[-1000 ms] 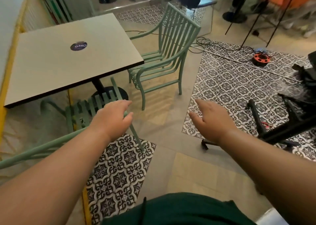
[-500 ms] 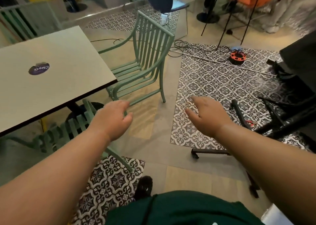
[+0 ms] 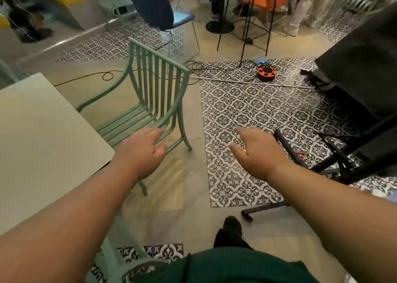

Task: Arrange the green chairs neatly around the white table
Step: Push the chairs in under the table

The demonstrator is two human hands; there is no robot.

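A green slatted armchair (image 3: 156,89) stands upright beside the right edge of the white table (image 3: 43,145), its back toward me. My left hand (image 3: 141,151) hovers open in front of the chair's near armrest, fingers apart, holding nothing. My right hand (image 3: 255,151) is stretched out over the patterned floor tiles to the right of the chair, also open and empty. A second green chair (image 3: 120,259) shows only as a blurred armrest and leg at the bottom left, under my left forearm.
Black stand legs (image 3: 322,166) and a black-draped object (image 3: 365,67) crowd the right. An orange cable reel (image 3: 266,73) and loose cables lie behind the chair. A dark blue chair (image 3: 159,9) and a yellow table stand farther back. My foot (image 3: 232,229) is below.
The view has swung right and forward: table and nearer chair slid off to the lower left, the upright chair is closer. Both hands stay open and have reached toward it.
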